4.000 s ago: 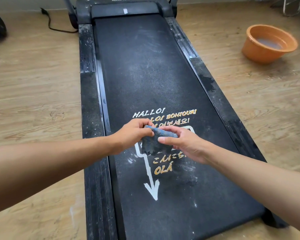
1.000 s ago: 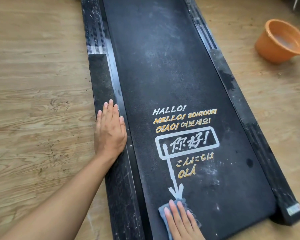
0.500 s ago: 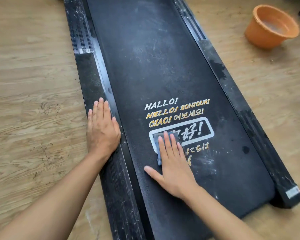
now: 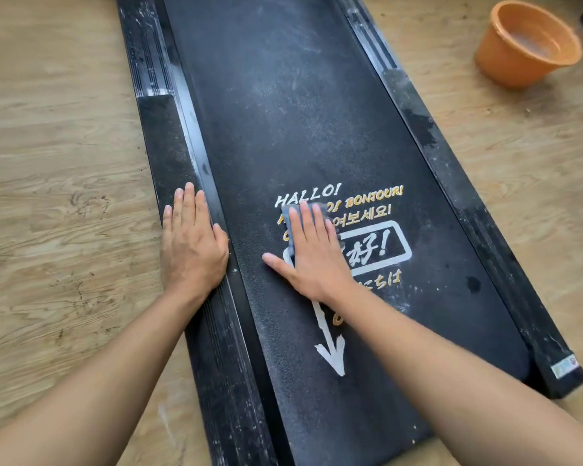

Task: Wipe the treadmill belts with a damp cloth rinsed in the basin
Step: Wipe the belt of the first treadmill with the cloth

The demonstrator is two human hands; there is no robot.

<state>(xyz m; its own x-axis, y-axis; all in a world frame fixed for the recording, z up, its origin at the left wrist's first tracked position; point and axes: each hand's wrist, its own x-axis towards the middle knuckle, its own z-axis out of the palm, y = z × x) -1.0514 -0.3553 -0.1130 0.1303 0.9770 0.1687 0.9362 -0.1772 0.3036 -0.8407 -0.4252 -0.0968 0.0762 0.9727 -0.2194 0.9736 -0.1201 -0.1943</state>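
The black treadmill belt runs up the middle of the view, dusty, with white and yellow greetings and a white arrow printed on it. My right hand lies flat on the belt with straight fingers, pressing a small blue-grey cloth over the printed words; only the cloth's far and left edges show past the fingers. My left hand rests flat, fingers straight, on the left side rail. The orange basin stands on the floor at the upper right, with water in it.
Wooden floor lies on both sides of the treadmill. The right side rail is dusty and scuffed, ending in a rear end cap with a sticker. A dark object shows at the far upper right edge.
My right hand has pushed the cloth up the belt, from the arrow's tip to the framed characters and now onto the top lines of text. My left hand stays flat on the left rail.
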